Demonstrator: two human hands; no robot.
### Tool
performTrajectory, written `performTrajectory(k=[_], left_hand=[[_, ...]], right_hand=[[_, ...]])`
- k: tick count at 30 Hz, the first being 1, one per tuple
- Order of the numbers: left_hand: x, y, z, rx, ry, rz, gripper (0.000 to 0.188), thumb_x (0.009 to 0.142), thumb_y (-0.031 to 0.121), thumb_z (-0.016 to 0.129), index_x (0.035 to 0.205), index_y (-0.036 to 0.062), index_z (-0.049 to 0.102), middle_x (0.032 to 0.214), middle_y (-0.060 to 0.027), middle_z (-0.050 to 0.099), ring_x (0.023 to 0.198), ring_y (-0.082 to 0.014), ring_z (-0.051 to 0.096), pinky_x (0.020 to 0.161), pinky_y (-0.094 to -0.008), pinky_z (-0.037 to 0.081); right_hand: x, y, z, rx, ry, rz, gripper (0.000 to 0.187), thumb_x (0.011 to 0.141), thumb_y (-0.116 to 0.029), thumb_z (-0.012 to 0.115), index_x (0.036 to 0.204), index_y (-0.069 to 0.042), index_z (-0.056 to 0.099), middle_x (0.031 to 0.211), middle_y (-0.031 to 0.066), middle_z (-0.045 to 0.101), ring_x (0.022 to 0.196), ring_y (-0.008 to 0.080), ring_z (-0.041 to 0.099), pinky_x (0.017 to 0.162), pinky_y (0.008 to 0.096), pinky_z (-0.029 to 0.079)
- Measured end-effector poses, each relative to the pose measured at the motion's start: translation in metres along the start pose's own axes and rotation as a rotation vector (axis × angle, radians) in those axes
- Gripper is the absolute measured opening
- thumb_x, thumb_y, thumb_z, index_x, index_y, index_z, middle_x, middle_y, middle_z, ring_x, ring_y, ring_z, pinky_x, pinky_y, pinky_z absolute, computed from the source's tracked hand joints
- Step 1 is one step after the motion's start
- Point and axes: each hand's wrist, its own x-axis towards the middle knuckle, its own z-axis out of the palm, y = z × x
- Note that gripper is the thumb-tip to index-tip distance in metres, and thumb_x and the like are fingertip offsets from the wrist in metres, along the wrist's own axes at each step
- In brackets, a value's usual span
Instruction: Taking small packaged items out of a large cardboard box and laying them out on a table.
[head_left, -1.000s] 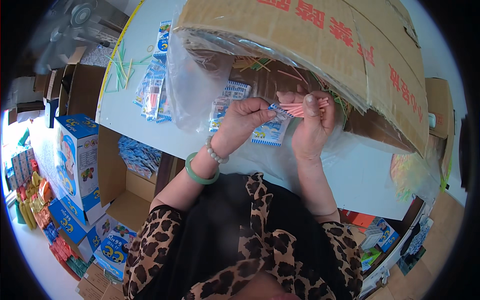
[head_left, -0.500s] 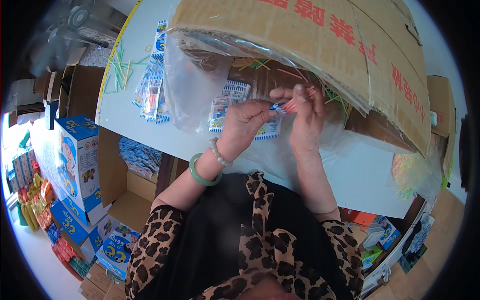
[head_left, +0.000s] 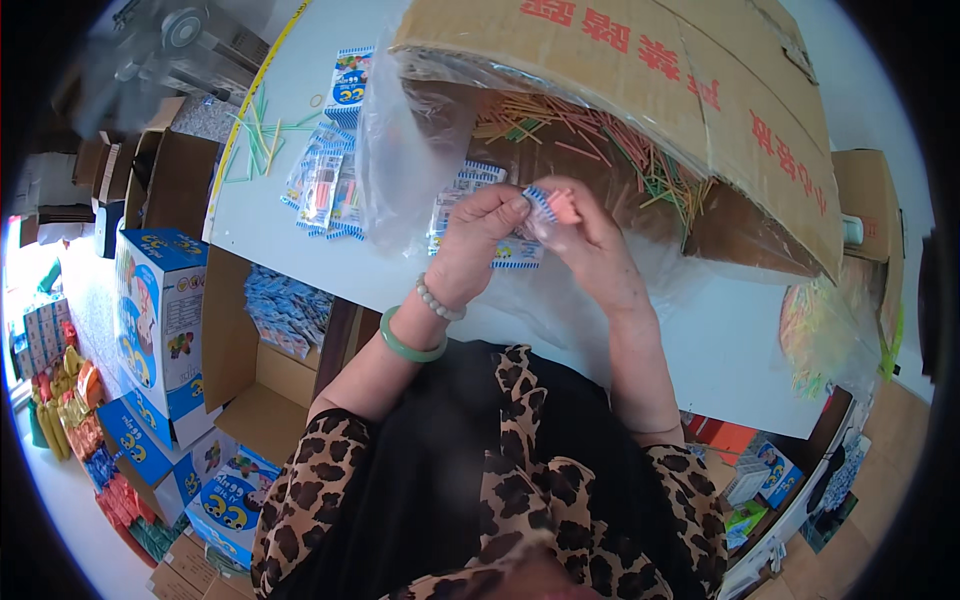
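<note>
My left hand (head_left: 480, 232) pinches the edge of a small clear packet (head_left: 540, 204) with a blue-and-white striped border. A bundle of thin pink sticks (head_left: 564, 207) pokes out at the packet's right side. The fingers of my right hand (head_left: 597, 250) are wrapped round this bundle and partly hide it; how far the sticks reach into the packet is hidden. Flat printed packets (head_left: 468, 182) lie on the table behind my left hand. Just beyond both hands, a tipped carton (head_left: 600, 60) lies open toward me, with many loose coloured sticks (head_left: 600, 130) inside.
Clear plastic film (head_left: 400, 170) hangs from the carton's left side. More packets (head_left: 325, 185) and scattered green sticks (head_left: 262, 140) lie on the white table (head_left: 390, 285) at left. An open box of packets (head_left: 285, 310) stands below its edge. A bag of sticks (head_left: 815, 330) sits at right.
The pink bundle has turned within my right hand, which now closes over it lower and further left. The packet's striped border now faces up. The view has shifted slightly, showing more of the carton's inside.
</note>
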Motion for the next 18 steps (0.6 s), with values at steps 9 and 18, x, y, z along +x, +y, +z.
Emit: performTrajectory(k=[9, 18], left_hand=[[-0.023, 0.029, 0.009, 0.006, -0.107, 0.086, 0.022, 0.089, 0.011, 0.057, 0.109, 0.0000, 0.059, 0.099, -0.0043, 0.062, 0.085, -0.0096, 0.056, 0.078, -0.0256, 0.046], [-0.030, 0.051, 0.005, 0.248, -0.104, -0.036, 0.027, 0.082, 0.008, 0.065, 0.108, -0.0006, 0.062, 0.104, -0.0077, 0.063, 0.096, -0.0151, 0.057, 0.086, -0.0302, 0.046]], right_hand=[[-0.023, -0.015, 0.001, -0.094, 0.119, -0.083, 0.020, 0.080, -0.003, 0.059, 0.098, 0.002, 0.063, 0.089, 0.0000, 0.061, 0.085, 0.0079, 0.054, 0.077, 0.0217, 0.042], [-0.013, -0.003, 0.009, -0.275, 0.042, -0.152, 0.016, 0.080, 0.000, 0.057, 0.095, 0.000, 0.063, 0.087, -0.0014, 0.060, 0.082, 0.0064, 0.052, 0.073, 0.0204, 0.041]])
